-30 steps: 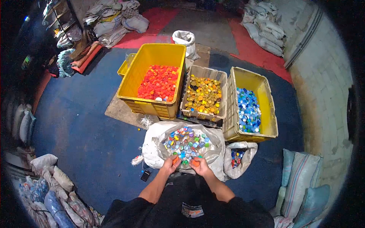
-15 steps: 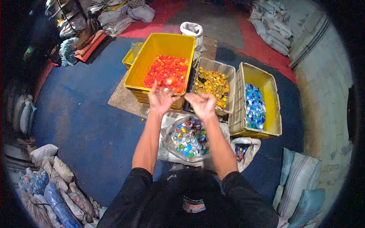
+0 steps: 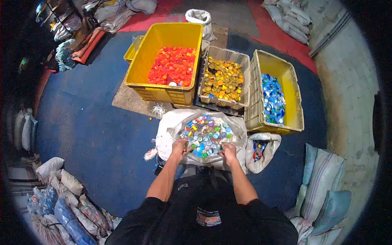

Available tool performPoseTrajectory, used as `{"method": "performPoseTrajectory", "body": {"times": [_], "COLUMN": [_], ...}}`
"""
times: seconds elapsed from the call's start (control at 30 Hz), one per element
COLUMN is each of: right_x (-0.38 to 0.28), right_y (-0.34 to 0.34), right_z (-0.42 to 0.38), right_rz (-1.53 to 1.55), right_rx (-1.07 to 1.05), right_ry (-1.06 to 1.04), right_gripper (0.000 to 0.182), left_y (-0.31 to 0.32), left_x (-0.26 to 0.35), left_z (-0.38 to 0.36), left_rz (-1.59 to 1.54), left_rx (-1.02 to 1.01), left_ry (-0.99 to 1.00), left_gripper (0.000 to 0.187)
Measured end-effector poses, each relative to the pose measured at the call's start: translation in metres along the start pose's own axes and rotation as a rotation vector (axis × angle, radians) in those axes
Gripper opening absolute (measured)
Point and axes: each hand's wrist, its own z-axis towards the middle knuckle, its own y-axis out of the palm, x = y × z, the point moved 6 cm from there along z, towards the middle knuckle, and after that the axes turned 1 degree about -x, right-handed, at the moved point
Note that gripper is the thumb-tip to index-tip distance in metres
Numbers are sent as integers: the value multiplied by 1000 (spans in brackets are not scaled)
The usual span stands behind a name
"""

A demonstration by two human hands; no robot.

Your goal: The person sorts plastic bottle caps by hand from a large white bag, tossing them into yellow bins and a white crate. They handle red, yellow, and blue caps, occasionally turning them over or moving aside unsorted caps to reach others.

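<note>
In front of my body lies a white sack (image 3: 167, 132) with its mouth spread wide, full of mixed-colour bottle caps (image 3: 204, 136). My left hand (image 3: 179, 148) is closed on the near left part of the sack's greyish rim, beside the caps. At the near right of the rim my right hand (image 3: 228, 151) grips in the same way, its fingertips partly hidden. Beyond the sack stand a yellow crate (image 3: 163, 87) with red caps (image 3: 171, 67), a pale basket (image 3: 246, 81) with yellow and gold caps (image 3: 223, 79), and a worn yellow crate (image 3: 255, 94) with blue caps (image 3: 273, 98).
A smaller white sack (image 3: 265, 157) holding caps stands at the right, and another white sack (image 3: 200, 18) behind the crates. Filled sacks (image 3: 324, 183) lean by the right wall. Several bundles (image 3: 69, 216) lie at lower left on the blue floor (image 3: 90, 126).
Both hands have come back from above the near edges of the red-cap crate and the basket to the sack's rim and closed on it. The view has shifted slightly.
</note>
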Motion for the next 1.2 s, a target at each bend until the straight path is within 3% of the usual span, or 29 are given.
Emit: {"method": "performPoseTrajectory", "body": {"times": [0.07,0.1,0.2,0.23,0.33,0.37,0.47,0.6,0.77,1.03,1.2], "right_x": [23,41,59,60,59,52,31,20,12,29,32], "right_y": [-16,-21,-34,-36,-31,-24,-4,20,61,102,107], "right_z": [-6,-2,-1,-2,-4,-7,-15,-7,-8,3,9], "right_rz": [-3,-67,-495,-488,-711,-830,-1023,-1004,-1101,-1166,-1214], "right_rx": [39,4,87,127,137,151,154,43,-121,-316,-288], "right_ry": [-163,-197,-366,-369,-425,-521,-660,-714,-962,-919,-921], "right_gripper": [42,57,55,49,39,33,26,16,18,23,28], "left_y": [-11,-3,3,3,2,-2,-3,-13,-27,-55,-64], "left_x": [-27,-29,-40,-44,-59,-67,-82,-105,-122,-130,-128], "left_z": [17,1,-12,-11,-8,-3,-11,-16,-26,-31,-38], "left_rz": [80,25,227,189,243,247,258,276,254,143,143], "left_rx": [-24,39,-44,-41,-38,-64,-54,-66,21,112,151], "left_ry": [48,21,124,121,37,89,8,22,19,29,43], "left_gripper": [21,51,73,60,48,33,31,27,20,19,18]}}
